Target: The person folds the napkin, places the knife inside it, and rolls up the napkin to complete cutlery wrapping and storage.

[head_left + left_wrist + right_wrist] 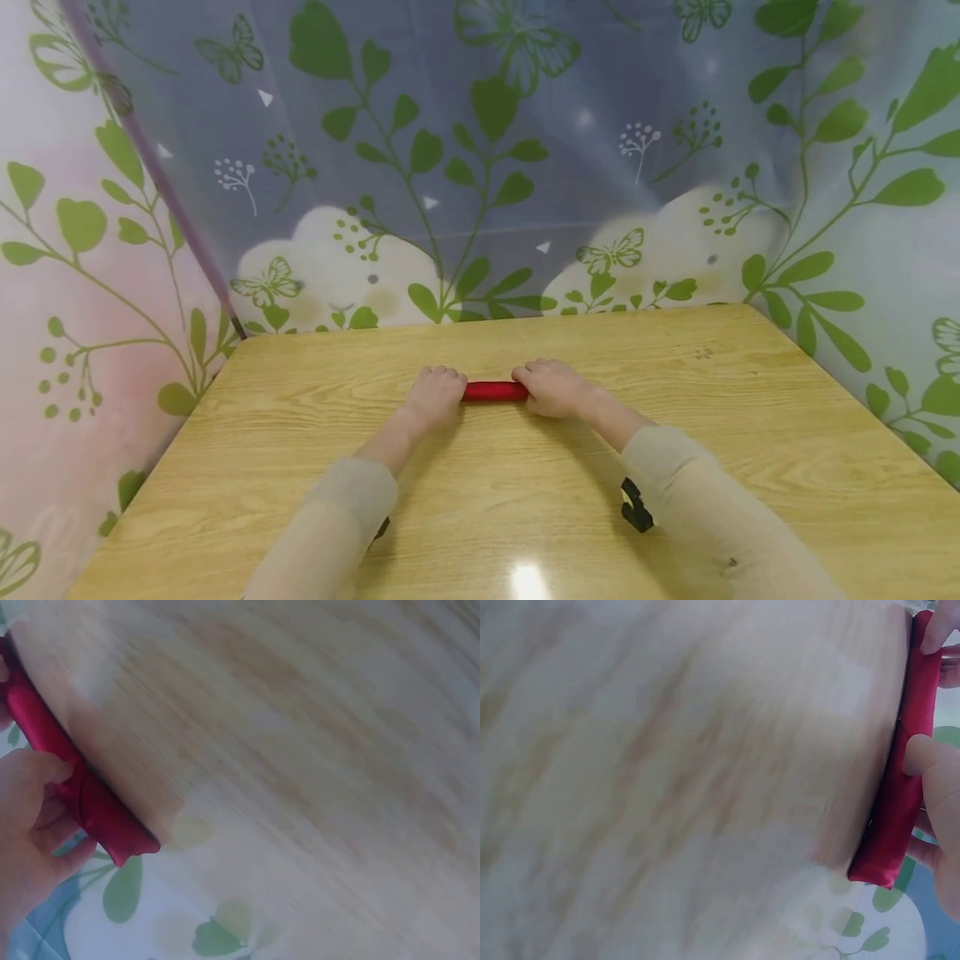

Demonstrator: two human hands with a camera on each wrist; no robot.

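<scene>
A shiny red roll [495, 392], seemingly satiny cloth, lies crosswise on the wooden table [480, 492]. My left hand [437, 395] grips its left part and my right hand [553, 388] its right part, leaving a short stretch bare between them. In the left wrist view, the thumb of the left hand [34, 817] presses on the near side of the red roll [112, 817], with fingers behind it. The right wrist view has the right hand [937, 795] pinching the red roll [892, 832] likewise. Each end sticks out past a hand.
A printed curtain [420, 167] with leaves and butterflies hangs behind the table and along both sides. A black strap piece [636, 505] shows under the right sleeve [697, 483]. Light glares off the table's near edge.
</scene>
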